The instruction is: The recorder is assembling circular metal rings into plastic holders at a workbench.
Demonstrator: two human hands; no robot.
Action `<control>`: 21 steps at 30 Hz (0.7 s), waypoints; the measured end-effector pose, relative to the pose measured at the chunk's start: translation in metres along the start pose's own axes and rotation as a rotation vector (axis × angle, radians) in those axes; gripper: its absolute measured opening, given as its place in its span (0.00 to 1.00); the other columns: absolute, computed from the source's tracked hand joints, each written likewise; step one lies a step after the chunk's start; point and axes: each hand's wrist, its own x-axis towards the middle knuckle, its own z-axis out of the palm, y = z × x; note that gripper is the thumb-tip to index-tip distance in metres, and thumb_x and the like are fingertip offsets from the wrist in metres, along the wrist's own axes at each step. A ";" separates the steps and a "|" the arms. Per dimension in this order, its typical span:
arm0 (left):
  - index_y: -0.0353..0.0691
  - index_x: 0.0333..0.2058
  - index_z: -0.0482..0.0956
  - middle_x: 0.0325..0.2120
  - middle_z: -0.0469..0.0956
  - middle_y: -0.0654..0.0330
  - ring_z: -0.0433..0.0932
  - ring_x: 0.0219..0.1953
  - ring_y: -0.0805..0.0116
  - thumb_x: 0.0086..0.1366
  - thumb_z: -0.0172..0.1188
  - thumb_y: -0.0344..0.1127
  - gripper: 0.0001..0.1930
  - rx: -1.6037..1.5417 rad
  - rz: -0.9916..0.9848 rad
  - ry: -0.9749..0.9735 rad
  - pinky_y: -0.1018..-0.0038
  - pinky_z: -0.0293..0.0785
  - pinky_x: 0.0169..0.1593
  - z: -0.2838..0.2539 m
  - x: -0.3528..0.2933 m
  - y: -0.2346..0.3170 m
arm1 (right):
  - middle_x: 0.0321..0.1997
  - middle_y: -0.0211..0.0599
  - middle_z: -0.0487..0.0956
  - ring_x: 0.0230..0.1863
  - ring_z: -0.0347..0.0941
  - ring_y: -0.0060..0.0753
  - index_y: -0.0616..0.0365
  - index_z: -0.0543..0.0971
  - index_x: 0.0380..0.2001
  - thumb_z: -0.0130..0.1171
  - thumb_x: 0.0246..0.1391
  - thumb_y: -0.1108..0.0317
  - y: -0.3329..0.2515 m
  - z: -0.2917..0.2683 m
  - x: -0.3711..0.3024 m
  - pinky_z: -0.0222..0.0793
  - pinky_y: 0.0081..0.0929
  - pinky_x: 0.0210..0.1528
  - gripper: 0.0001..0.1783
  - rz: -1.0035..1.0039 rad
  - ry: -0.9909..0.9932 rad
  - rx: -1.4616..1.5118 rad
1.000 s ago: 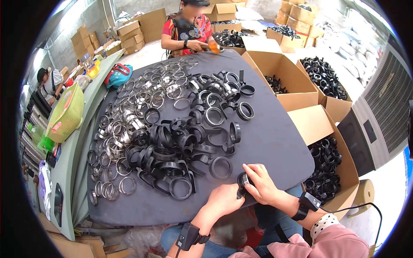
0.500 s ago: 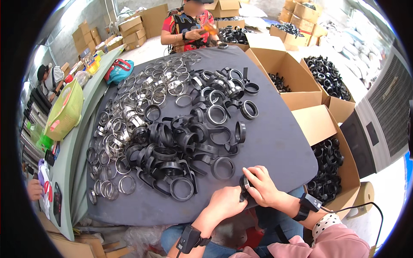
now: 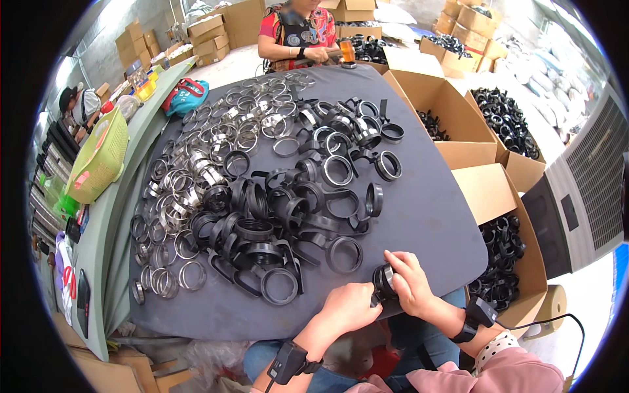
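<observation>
Both hands gripping a black ring at the near edge of the tabletop.
The left hand [image 3: 354,306] is curled tight against the black ring [image 3: 383,280] and the right hand [image 3: 409,285] wraps its other side, right of the heap of rings [image 3: 262,226] on the dark tabletop [image 3: 436,226]. The step in hand looks like two-handed work on this one piece; the next move seems to call for a firm, even hold. Pale marks on the teal bag [image 3: 190,98] may be lettering, too small to read.

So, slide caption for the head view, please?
Left hand and right hand hold a black ring part at a dark table heaped with black rings and metal rings.
</observation>
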 end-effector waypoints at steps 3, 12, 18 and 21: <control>0.34 0.32 0.79 0.27 0.80 0.46 0.80 0.33 0.46 0.52 0.58 0.42 0.16 0.005 0.002 -0.003 0.58 0.76 0.38 0.001 0.001 -0.001 | 0.52 0.50 0.68 0.50 0.63 0.52 0.67 0.68 0.56 0.51 0.54 0.67 -0.004 0.001 -0.001 0.59 0.42 0.55 0.26 -0.093 -0.060 -0.173; 0.32 0.31 0.78 0.27 0.79 0.44 0.79 0.34 0.44 0.52 0.56 0.41 0.16 -0.018 0.006 -0.021 0.57 0.75 0.39 0.002 0.000 -0.002 | 0.51 0.50 0.68 0.50 0.62 0.51 0.66 0.69 0.55 0.52 0.53 0.66 -0.008 0.005 0.000 0.57 0.44 0.54 0.27 -0.142 -0.071 -0.261; 0.33 0.32 0.79 0.27 0.80 0.46 0.80 0.32 0.46 0.52 0.58 0.42 0.16 -0.012 0.010 0.001 0.58 0.76 0.37 0.005 0.000 -0.005 | 0.52 0.50 0.68 0.51 0.62 0.52 0.67 0.68 0.56 0.50 0.53 0.65 -0.009 0.011 0.000 0.55 0.44 0.54 0.28 -0.139 -0.073 -0.270; 0.33 0.31 0.79 0.27 0.80 0.45 0.80 0.32 0.46 0.52 0.58 0.42 0.16 -0.022 0.034 0.009 0.58 0.76 0.37 0.004 0.001 -0.003 | 0.52 0.50 0.68 0.52 0.63 0.52 0.67 0.67 0.57 0.49 0.53 0.66 -0.005 0.013 0.000 0.56 0.43 0.54 0.27 -0.140 -0.046 -0.239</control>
